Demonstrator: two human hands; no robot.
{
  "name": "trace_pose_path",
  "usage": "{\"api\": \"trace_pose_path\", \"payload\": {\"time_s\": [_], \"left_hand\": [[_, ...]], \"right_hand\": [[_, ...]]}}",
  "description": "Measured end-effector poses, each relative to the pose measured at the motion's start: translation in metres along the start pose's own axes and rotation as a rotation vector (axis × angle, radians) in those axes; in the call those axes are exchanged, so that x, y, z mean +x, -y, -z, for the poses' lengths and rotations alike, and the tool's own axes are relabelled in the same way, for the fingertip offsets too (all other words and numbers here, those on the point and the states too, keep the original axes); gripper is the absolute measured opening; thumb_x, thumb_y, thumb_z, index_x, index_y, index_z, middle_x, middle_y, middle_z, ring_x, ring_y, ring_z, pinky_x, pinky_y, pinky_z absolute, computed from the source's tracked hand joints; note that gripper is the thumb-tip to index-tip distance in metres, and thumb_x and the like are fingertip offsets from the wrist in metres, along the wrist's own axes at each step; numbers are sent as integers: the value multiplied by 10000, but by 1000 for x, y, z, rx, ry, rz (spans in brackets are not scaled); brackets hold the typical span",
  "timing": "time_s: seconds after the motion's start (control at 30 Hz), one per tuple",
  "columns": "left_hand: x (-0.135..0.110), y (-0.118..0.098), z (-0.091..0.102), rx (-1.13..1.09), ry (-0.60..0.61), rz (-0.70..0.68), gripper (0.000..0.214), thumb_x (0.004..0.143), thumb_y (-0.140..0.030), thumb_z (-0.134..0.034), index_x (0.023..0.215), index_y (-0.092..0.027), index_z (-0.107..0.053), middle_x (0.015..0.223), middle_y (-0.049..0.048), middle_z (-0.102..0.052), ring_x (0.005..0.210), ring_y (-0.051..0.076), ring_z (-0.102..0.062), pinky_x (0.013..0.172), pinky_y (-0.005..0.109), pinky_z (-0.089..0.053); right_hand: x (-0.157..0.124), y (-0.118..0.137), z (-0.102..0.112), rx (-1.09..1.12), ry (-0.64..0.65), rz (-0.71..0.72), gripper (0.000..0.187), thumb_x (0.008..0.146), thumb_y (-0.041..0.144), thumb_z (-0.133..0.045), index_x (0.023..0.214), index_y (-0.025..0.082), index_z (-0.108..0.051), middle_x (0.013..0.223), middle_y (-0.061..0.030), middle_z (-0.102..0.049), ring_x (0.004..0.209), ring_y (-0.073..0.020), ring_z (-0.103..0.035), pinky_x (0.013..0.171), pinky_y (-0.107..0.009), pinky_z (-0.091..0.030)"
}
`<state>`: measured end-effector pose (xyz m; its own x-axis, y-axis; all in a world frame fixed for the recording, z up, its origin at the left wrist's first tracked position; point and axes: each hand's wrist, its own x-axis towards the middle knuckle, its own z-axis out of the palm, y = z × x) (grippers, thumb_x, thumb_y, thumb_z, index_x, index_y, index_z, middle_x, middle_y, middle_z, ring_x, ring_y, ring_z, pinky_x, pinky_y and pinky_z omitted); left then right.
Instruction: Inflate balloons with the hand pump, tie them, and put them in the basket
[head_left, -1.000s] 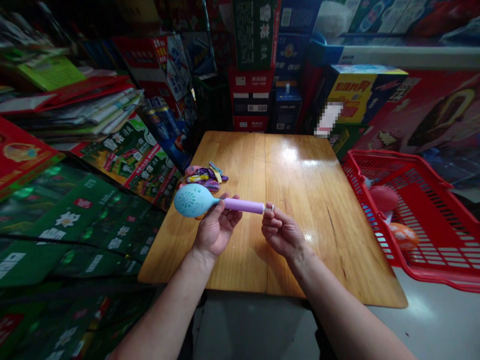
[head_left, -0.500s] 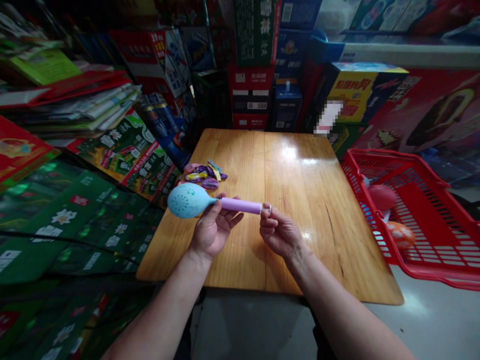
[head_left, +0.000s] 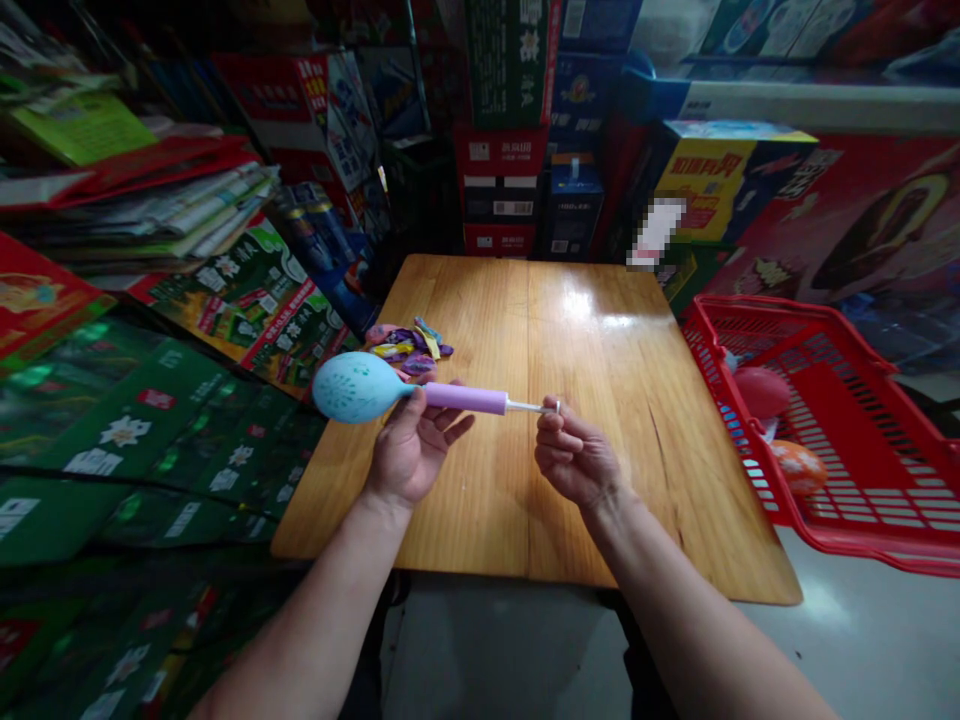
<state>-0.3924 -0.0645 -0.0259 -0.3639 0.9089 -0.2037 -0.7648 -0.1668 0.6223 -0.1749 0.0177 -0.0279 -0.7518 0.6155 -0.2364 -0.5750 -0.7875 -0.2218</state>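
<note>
Over the wooden table (head_left: pixel 480 520) I hold a purple balloon pump (head_left: pixel 466 399) level between both hands. A light blue balloon (head_left: pixel 358 387) with green print, partly inflated, sits on the pump's left end. My left hand (head_left: pixel 412 440) pinches the balloon's neck against the pump nozzle with its thumb, the other fingers loosely under the barrel. The fingers of my right hand (head_left: pixel 574 450) are closed on the white handle at the end of the drawn-out pump rod. Behind my left hand lies a pile of uninflated balloons (head_left: pixel 409 345) in purple, yellow and blue.
A red shopping basket (head_left: pixel 862 540) stands at the table's right, holding a pink balloon (head_left: pixel 761 392) and an orange balloon (head_left: pixel 801 468). Green cartons (head_left: pixel 150 430) crowd the left side. Stacked boxes (head_left: pixel 501 190) rise behind the table's far edge.
The pump rod has come out of the barrel as my right hand moved a little right. My left hand, the barrel and the balloon have shifted left and slightly up.
</note>
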Motion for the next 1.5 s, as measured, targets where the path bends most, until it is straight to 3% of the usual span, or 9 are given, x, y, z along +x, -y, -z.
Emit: {"api": "trace_pose_path", "payload": {"time_s": [0.1, 0.27, 0.5, 0.73, 0.97, 1.2, 1.3, 1.4, 1.5], "left_hand": [[-5, 15, -2, 11, 28, 87, 310, 910, -301, -691, 1207, -221, -655, 1201, 133, -728, 1099, 268, -701, 931, 468, -565], [-3, 27, -4, -1, -16, 73, 271, 914, -292, -683, 1170, -205, -672, 1158, 138, -743, 1011, 227, -725, 850, 358, -586], [5, -3, 0, -13, -80, -28, 239, 905, -288, -687, 1122, -187, -691, 1125, 124, -751, 1002, 211, -723, 801, 300, -594], [-8, 6, -4, 31, 59, 38, 310, 907, -346, -699, 1188, -218, -664, 1193, 141, -732, 1196, 296, -657, 1012, 514, -508], [-4, 19, -1, 30, 9, 87, 298, 903, -312, -703, 1185, -222, -670, 1128, 105, -751, 1038, 240, -721, 885, 398, -578], [6, 1, 3, 8, -95, 16, 271, 884, -303, -715, 1127, -187, -691, 1021, 101, -768, 868, 190, -738, 741, 288, -596], [5, -5, 3, 16, -81, -55, 276, 909, -330, -690, 1159, -211, -680, 1097, 106, -757, 987, 230, -727, 818, 364, -603], [-1, 5, 2, 36, 10, 37, 280, 931, -336, -665, 1190, -232, -660, 1189, 118, -731, 1130, 280, -683, 921, 486, -568], [-5, 20, 0, 21, 20, 98, 257, 922, -317, -678, 1163, -228, -670, 1168, 110, -738, 1087, 255, -702, 934, 446, -558]], "right_hand": [[4, -12, 5, 10, -14, -38, 61, 921, 122, -644, 978, 144, -645, 705, 39, -652, 419, 0, -398, 420, -103, -369], [7, -18, 8, 31, -38, -36, 78, 921, 122, -650, 991, 156, -642, 717, 39, -658, 431, -1, -407, 425, -96, -359], [-2, 7, -4, -19, -57, -5, 66, 929, 103, -609, 960, 138, -655, 671, 48, -623, 407, -3, -390, 400, -103, -348], [2, -11, 3, -55, -46, -62, 156, 866, 114, -715, 1003, 153, -651, 773, 3, -707, 521, -26, -534, 498, -110, -466], [8, -18, 5, 17, -47, -71, 95, 910, 111, -667, 995, 150, -649, 721, 30, -672, 443, -4, -451, 426, -90, -387], [1, 4, 4, -28, -67, -44, 69, 925, 110, -624, 980, 138, -655, 702, 35, -647, 423, -5, -406, 417, -102, -374], [0, 9, 5, 1, -68, -1, 86, 938, 103, -594, 974, 153, -653, 689, 52, -636, 413, -3, -397, 415, -99, -366], [3, 0, 7, 9, -65, -55, 72, 923, 113, -624, 977, 154, -649, 697, 43, -652, 427, -8, -424, 428, -105, -382], [7, -13, 9, 27, -57, -85, 104, 894, 105, -663, 987, 148, -645, 723, 24, -675, 448, -11, -457, 444, -106, -406]]}}
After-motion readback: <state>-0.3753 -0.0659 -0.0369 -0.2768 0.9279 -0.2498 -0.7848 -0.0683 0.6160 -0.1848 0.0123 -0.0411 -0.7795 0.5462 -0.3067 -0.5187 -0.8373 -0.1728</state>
